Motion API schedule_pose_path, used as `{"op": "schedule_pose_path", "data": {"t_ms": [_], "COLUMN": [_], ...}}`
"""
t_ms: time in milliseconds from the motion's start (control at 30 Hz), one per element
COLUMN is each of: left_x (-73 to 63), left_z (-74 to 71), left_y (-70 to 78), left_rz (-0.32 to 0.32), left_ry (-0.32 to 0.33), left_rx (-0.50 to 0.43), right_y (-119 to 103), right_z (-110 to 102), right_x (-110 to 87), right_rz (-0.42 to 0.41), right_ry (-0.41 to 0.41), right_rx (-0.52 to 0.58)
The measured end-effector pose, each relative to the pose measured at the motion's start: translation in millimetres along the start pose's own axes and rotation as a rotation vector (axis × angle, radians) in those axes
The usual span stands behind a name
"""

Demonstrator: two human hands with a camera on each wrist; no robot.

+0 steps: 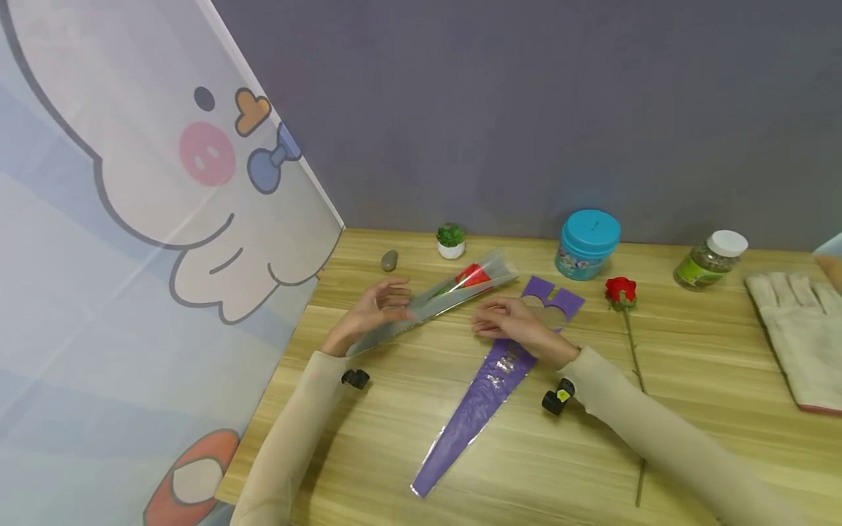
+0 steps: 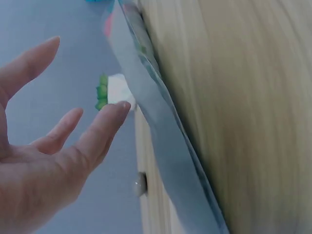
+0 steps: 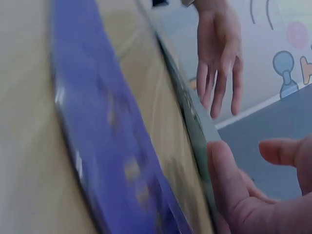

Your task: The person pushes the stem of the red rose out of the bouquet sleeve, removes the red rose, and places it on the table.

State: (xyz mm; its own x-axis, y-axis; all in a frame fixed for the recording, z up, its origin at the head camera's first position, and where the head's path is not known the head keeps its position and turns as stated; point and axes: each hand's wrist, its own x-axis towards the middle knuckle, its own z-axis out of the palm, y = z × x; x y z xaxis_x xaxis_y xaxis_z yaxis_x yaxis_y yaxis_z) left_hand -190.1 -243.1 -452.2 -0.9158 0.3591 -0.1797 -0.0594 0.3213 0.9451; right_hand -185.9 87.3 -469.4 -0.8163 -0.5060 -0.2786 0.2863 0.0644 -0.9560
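A grey-clear flower sleeve (image 1: pixel 439 305) with a red rose (image 1: pixel 473 275) inside lies slantwise on the table. My left hand (image 1: pixel 375 310) is over its lower end, and in the left wrist view the fingers (image 2: pixel 109 126) are spread, gripping nothing. Past the other side of that sleeve, my right hand (image 1: pixel 516 325) hovers over a purple flower sleeve (image 1: pixel 470 413) with a heart-shaped window, hiding part of it. Its fingers are loosely bent, with a gap between thumb and forefinger in the right wrist view. A loose red rose (image 1: pixel 621 292) on a long stem lies to the right.
Along the back stand a small potted plant (image 1: pixel 451 242), a blue lidded tub (image 1: pixel 588 245) and a white-capped jar (image 1: pixel 710 260). A grey stone (image 1: pixel 389 260) sits at the back left. Pale work gloves (image 1: pixel 802 336) lie at the right. A dark wall rises behind the table.
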Motion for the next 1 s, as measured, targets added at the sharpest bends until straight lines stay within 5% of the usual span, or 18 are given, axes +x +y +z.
{"op": "schedule_pose_path", "data": {"t_ms": [333,567,1000], "left_x": [11.0,16.0,17.1], "left_z": [-3.8,3.7,20.9], "left_y": [-9.0,-8.4,-10.7], "left_rz": [-0.059,-0.06,-0.034], "left_ry": [0.03,0.029,0.13], "left_rx": [0.108,0.161,0.24], "right_y": [5,9,10], "right_z": [21,19,17], "right_x": [28.4,36.1,36.6], "right_rz": [0.126,0.132,0.11], "right_ry": [0.0,0.035,0.039], "right_rx": [0.219,0.364,0.399]}}
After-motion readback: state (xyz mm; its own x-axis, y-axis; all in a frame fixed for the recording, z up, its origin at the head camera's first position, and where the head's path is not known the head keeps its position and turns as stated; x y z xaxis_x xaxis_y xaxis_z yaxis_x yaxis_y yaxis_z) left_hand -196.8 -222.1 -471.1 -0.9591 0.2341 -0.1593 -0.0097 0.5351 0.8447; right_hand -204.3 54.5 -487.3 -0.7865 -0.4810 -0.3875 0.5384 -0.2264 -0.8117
